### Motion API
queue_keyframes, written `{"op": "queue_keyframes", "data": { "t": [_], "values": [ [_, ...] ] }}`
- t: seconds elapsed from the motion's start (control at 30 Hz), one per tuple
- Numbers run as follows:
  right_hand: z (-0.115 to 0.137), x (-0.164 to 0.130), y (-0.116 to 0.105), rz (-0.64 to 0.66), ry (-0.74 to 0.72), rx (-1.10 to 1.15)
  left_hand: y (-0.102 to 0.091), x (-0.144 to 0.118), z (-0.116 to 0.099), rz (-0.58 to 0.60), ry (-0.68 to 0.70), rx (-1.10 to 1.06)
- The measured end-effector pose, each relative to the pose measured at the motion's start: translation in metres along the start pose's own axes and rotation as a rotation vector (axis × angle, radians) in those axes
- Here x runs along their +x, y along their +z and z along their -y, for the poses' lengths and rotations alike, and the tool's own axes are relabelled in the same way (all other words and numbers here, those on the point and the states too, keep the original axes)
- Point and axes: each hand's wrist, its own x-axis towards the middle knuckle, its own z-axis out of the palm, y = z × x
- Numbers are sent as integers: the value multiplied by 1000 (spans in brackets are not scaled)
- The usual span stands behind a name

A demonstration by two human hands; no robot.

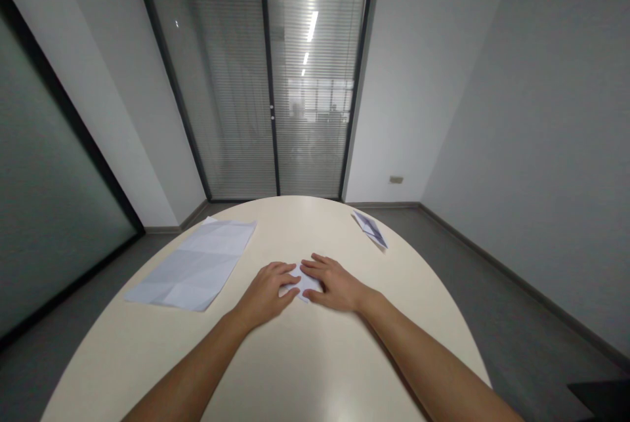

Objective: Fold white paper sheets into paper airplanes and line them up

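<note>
Head view: both forearms reach forward over a round, cream-coloured surface (305,369) in a small room with grey walls.
Folded paper: a small white folded paper (302,283) lies flat on the surface, near its middle, directly between and under the two hands; only a narrow strip of it shows.
Left hand: the left hand (268,292) lies palm down with fingers stretched and slightly spread, its fingertips resting on the left part of the folded paper; it presses flat and grips nothing.
Right hand: the right hand (332,283) also lies palm down, fingers extended toward the left, covering the right part of the folded paper; flat, not closed around anything.
Hands together: the fingertips of both hands nearly meet over the paper.
Creased sheet: a large unfolded sheet (194,264) with visible crease lines lies flat on the left side of the surface, well apart from the hands.
Far piece: a smaller folded paper shape (370,228) lies near the far right edge of the surface.
Background: a glass door with closed blinds (268,81) stands behind the surface.
</note>
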Motion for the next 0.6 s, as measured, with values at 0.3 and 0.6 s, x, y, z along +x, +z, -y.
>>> {"op": "queue_keyframes", "data": {
  "t": [0.3, 0.6],
  "values": [
    [-1, 8, 9, -124, 59, 265, 3, -2, 0, -58, -14, -10],
    [0, 7, 12, -196, 162, 106, 1, -1, -3, -61, -66, -5]
  ]
}}
